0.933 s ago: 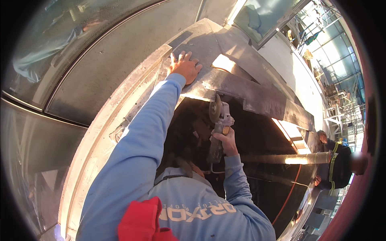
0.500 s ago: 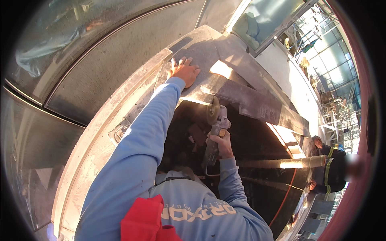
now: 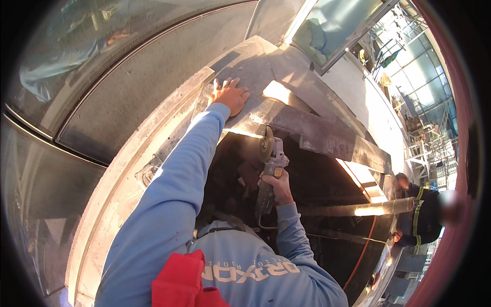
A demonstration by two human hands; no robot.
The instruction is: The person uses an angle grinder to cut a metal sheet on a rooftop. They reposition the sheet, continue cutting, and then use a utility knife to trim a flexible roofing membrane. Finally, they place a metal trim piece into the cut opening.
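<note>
My right hand (image 3: 279,185) is wrapped around the body of an angle grinder (image 3: 276,159), with its cord trailing from the rear end. The grinder's round disc (image 3: 265,145) stands on edge at the near edge of a dusty grey-brown slab (image 3: 255,118); its top meets a short dark slot there. Farther left, my left hand (image 3: 228,96) presses on that slab with fingers stretched out, palm down, holding nothing. Light dust hangs around the disc. Whether the disc is spinning, I cannot tell.
A dark opening (image 3: 327,179) lies below the grinder, crossed by a pole (image 3: 358,210) and an orange cord (image 3: 361,256). Long boards (image 3: 348,146) run to the right. Glass and metal panels (image 3: 128,87) rise at left. Another person (image 3: 422,215) is at the far right.
The whole view has shifted slightly. The grinder has moved a little left and down in the picture along with the slab edge. My left hand stays flat on the slab.
</note>
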